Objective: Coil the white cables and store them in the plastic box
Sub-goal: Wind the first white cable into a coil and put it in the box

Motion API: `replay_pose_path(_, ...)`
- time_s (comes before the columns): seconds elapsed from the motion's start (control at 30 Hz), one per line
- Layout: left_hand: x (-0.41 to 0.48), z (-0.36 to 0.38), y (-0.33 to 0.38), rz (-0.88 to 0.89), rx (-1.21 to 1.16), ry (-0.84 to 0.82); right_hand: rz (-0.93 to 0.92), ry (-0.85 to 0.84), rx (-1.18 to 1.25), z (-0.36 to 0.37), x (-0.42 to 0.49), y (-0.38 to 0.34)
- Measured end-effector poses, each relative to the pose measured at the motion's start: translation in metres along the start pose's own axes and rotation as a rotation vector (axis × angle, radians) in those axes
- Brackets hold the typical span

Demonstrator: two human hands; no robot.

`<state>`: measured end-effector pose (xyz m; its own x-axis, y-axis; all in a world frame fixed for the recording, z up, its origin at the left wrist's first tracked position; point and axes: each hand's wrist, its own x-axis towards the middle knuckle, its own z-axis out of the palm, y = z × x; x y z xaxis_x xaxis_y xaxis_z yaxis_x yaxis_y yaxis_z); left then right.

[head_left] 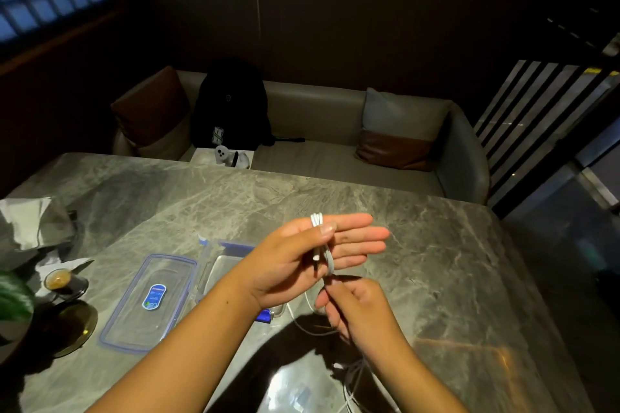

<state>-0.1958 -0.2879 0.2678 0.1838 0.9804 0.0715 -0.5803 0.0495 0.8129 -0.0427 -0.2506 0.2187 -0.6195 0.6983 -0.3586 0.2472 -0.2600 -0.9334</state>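
Observation:
A white cable is wound in loops round the straight fingers of my left hand, and my thumb presses the loops against the fingers. Just below, my right hand pinches the cable's free run, which trails down toward the table. More loose white cable lies near the front edge, partly behind my right forearm. The clear plastic box with blue clips stands open under my left wrist, mostly hidden. Its lid lies flat to the left.
A small glass of coffee on a saucer, a green plant and crumpled paper sit at the table's left. A sofa with cushions and a black backpack lies beyond the far edge.

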Motion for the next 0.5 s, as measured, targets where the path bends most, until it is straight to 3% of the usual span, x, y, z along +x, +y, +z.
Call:
replay_pose_path(0.13, 0.002, -0.008, 0.000, -0.009, 0.017, 0.081, -0.131, -0.080, -0.156, -0.001, -0.018, -0.007)
replay_pose_path(0.3, 0.004, -0.016, -0.010, -0.079, 0.201, 0.184, -0.228, -0.196, -0.246, -0.023, -0.043, -0.045)
replay_pose_path(0.5, 0.004, -0.014, -0.027, -0.160, 0.325, 0.175, -0.311, -0.227, -0.281, -0.045, -0.058, -0.079)
